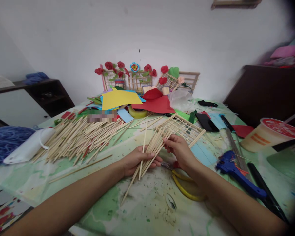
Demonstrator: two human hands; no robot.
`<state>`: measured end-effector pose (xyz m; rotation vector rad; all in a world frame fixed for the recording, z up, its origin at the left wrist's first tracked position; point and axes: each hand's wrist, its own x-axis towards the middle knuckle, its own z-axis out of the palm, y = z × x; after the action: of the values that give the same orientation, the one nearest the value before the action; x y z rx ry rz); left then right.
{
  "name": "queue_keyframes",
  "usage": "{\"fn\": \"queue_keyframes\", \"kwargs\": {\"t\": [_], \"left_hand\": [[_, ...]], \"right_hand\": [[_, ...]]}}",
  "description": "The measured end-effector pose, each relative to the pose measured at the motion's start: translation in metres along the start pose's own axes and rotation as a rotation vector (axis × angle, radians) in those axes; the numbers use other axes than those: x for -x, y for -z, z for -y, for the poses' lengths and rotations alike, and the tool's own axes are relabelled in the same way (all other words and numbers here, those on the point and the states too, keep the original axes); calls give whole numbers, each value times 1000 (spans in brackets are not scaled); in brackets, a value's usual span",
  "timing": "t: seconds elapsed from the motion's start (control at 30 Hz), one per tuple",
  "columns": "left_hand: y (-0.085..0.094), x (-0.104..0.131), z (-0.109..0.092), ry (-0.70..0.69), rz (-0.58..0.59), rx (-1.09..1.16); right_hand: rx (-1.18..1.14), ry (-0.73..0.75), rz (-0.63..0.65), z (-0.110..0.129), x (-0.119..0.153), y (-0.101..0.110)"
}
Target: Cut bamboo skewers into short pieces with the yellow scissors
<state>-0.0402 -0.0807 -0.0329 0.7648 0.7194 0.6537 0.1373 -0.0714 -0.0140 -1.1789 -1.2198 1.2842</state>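
Observation:
My left hand [142, 158] is closed around a small bundle of thin wooden sticks [153, 144] over the front middle of the table. One stick in the bundle leans apart from the others, and another sticks out low toward me. The fingers of my right hand [178, 147] pinch the upper right side of the same bundle. Behind the bundle lies a lattice frame of glued sticks [182, 126], partly covered. Beneath my right forearm are yellow-handled scissors [186, 188], partly hidden. A single loose stick [81, 168] lies left of my left hand.
A big pile of sticks [73, 139] spreads at the left beside a white plastic object [29, 146] and blue yarn [7, 142]. To the right are a blue glue gun [238, 175], a phone [207, 122] and a drink cup [265, 134]. Coloured paper [120, 99] and paper roses [108, 65] stand behind.

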Motion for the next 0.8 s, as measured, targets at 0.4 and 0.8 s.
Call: {"fn": "queue_keyframes", "kwargs": {"t": [0.4, 0.8], "left_hand": [[-1, 2, -1, 1, -8, -32], [-3, 3, -1, 11, 27, -63]], "right_hand": [[61, -5, -20, 1, 0, -2], [6, -8, -13, 0, 0, 0]]}}
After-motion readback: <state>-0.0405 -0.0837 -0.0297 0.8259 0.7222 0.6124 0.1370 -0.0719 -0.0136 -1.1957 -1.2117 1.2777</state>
